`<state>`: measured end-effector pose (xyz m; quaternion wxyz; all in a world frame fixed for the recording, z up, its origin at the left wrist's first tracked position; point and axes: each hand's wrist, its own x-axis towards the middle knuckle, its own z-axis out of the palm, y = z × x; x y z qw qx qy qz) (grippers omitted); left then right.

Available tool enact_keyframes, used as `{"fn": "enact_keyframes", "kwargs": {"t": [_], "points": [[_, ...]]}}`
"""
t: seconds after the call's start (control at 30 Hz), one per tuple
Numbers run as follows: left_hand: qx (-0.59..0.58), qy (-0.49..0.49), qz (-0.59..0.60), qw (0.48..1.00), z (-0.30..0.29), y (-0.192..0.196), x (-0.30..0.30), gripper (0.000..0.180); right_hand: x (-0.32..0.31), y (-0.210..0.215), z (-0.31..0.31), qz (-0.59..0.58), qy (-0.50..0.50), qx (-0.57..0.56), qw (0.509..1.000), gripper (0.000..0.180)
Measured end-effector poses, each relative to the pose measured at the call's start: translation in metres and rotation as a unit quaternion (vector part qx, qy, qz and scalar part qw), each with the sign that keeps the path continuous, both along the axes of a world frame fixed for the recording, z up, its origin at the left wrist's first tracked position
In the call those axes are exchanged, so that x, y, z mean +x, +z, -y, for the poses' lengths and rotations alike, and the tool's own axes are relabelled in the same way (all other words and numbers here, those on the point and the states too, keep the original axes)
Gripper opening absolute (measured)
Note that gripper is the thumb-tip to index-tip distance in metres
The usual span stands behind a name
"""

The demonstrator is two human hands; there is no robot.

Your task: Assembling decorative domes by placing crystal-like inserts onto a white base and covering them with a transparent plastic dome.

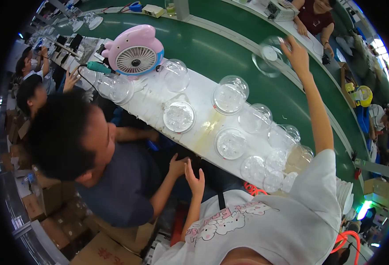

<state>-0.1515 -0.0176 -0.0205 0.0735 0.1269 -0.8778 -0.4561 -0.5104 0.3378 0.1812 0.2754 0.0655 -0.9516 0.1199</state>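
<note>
My right arm stretches far out over the green conveyor belt. At its end, my right hand (297, 57) pinches the rim of a clear dome (270, 55), smeared by motion, with a white disc inside it. Low beside the bench edge is my left hand (195, 179), its fingers apart and nothing in them. It is close to the hand (177, 167) of a person sitting at my left; whether the two touch I cannot tell. Several clear domes stand on the white bench between my arms, among them one with a white round base (230, 143) and another (179, 117) farther left.
A pink fan (136, 53) stands at the far end of the white bench (152, 108), near a green-handled tool (98, 67). More clear domes crowd the bench's right end. Cardboard boxes (101, 249) lie at lower left. Across the belt (221, 44) sits another person (316, 17).
</note>
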Motion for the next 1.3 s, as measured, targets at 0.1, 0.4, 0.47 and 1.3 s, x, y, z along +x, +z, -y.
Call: {"fn": "enact_keyframes", "kwargs": {"t": [0.1, 0.4, 0.47, 1.3], "points": [[0.033, -0.02, 0.014, 0.999, -0.001, 0.001, 0.003, 0.056, -0.024, 0.059, 0.079, 0.036, 0.09, 0.029, 0.995, 0.03], [0.077, 0.006, -0.005, 0.997, 0.0, 0.008, 0.0, 0.055, -0.026, 0.01, 0.236, 0.134, 0.348, 0.15, 0.915, 0.022], [0.1, 0.029, 0.025, 0.994, 0.008, 0.003, 0.013, 0.055, -0.017, -0.01, 0.249, 0.156, 0.38, 0.162, 0.897, 0.022], [0.127, -0.179, 0.029, 0.975, 0.027, 0.028, 0.0, 0.045, 0.079, -0.115, 0.255, 0.164, 0.013, -0.126, 0.978, 0.05]]}}
